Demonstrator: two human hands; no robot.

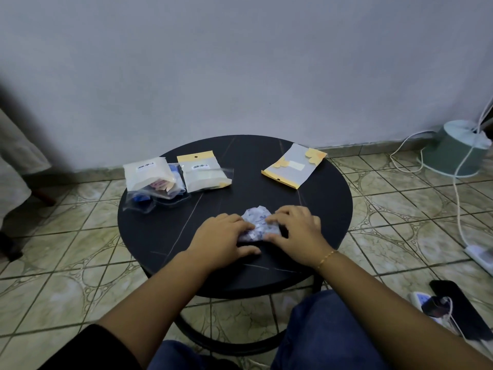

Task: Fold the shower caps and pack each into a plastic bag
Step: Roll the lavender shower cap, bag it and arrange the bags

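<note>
A crumpled blue-and-white patterned shower cap [257, 222] lies folded small near the front of the round black table [328, 209]. My left hand [224, 233] presses on its left side, fingers laid flat over it. My right hand [296, 228] presses on its right side, fingertips on the cap and thumb along its lower edge. An empty frosted plastic bag with a yellow header [292, 166] lies at the back right of the table. Part of the cap is hidden under both hands.
At the back left lie a packed bag with a barcode label [204, 174], another white labelled bag [149, 174] and a clear bag with blue contents [149, 202]. On the tiled floor to the right are a fan base [453, 153], white cables, a power strip [480, 256] and a black phone [458, 308].
</note>
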